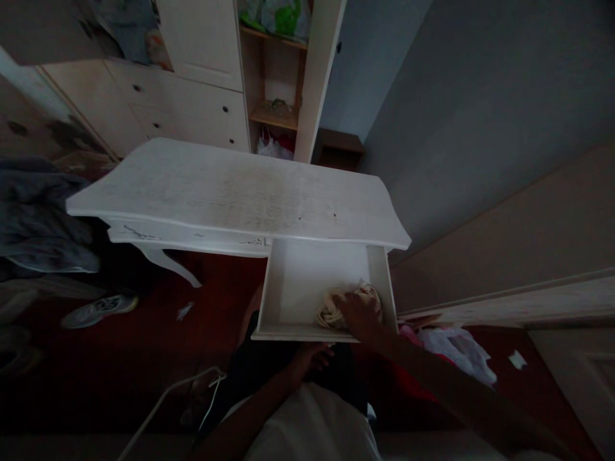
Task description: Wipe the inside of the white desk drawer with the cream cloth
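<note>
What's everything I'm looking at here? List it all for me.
Desk: one, white, middle of the view.
Drawer: one, white, pulled open at the desk's right end.
Bundle: one, beige, cloth or cord, front right of the drawer.
Cupboard: one, cream, behind the desk.
Green bag: one, on the cupboard's top shelf.
Grey clothes: one heap, far left.
Shoe: one, pale grey, on the dark red floor at left.
White bag: one, on the floor at right.
Right hand: resting on the bundle; grip unclear.
Left hand: just below the drawer's front edge, in shadow.
</note>
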A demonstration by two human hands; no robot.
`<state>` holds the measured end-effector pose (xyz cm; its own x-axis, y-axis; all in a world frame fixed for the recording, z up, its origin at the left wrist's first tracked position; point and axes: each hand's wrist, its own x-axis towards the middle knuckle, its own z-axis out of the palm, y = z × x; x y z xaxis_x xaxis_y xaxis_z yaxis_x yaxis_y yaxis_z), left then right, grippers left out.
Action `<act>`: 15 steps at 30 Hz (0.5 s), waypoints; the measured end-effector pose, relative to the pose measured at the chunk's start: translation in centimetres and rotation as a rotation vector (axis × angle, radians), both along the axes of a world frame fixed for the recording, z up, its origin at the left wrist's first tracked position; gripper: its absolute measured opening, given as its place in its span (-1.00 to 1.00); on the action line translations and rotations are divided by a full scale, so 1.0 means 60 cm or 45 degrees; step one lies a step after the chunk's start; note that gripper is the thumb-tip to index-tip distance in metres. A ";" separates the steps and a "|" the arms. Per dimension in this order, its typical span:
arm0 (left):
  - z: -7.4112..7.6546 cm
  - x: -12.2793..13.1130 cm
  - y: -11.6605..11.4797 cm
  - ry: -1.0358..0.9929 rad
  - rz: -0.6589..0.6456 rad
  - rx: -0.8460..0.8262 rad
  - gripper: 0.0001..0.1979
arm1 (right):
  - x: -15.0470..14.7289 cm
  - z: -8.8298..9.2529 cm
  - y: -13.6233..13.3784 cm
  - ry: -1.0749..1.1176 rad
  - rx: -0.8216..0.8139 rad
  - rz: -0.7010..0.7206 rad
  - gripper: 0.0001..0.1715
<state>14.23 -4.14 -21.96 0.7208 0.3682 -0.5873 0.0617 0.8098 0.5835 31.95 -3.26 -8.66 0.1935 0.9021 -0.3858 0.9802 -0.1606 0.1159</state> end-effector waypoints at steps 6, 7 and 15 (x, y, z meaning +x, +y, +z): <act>-0.003 0.000 0.001 0.013 -0.003 0.026 -0.40 | 0.022 -0.033 0.006 -0.078 0.085 -0.098 -0.27; -0.004 0.000 0.000 0.018 0.005 0.030 -0.40 | 0.026 -0.037 0.012 -0.097 0.087 -0.091 -0.26; -0.009 -0.001 -0.002 0.014 0.001 0.079 -0.40 | 0.056 -0.022 0.068 -0.158 0.210 -0.057 -0.29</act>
<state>14.16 -4.27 -22.51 0.7142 0.4047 -0.5710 0.0677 0.7721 0.6319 35.33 0.82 -10.00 0.2716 0.9405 -0.2040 0.9515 -0.2306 0.2039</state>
